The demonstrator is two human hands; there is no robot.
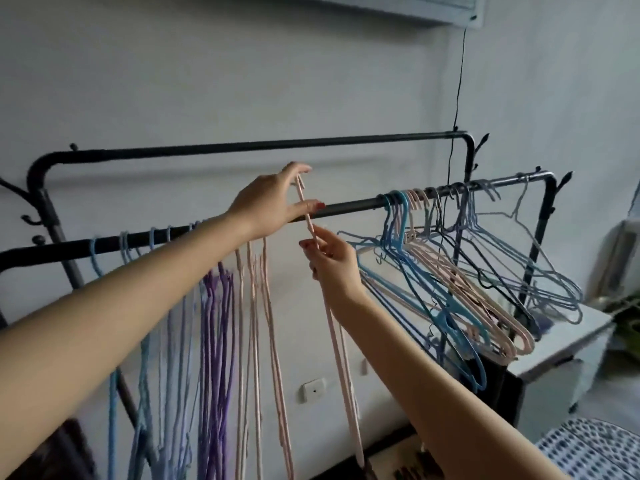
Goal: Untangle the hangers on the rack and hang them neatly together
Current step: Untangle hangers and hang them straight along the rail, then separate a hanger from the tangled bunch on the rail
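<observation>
While both hands work mid-rail on the rack (353,204) | left hand (273,202) pinches pink hanger (308,216) hook above the rail; right hand (329,259) pinches its neck | sorted hangers (214,306) left end; tangled hangers (450,271) right end

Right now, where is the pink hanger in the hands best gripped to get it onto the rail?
Judging by its pose, near the neck: the pink hanger stands edge-on with its hook up. The left hand pinches the hook from the left, and the right hand steadies the neck from below.
</observation>
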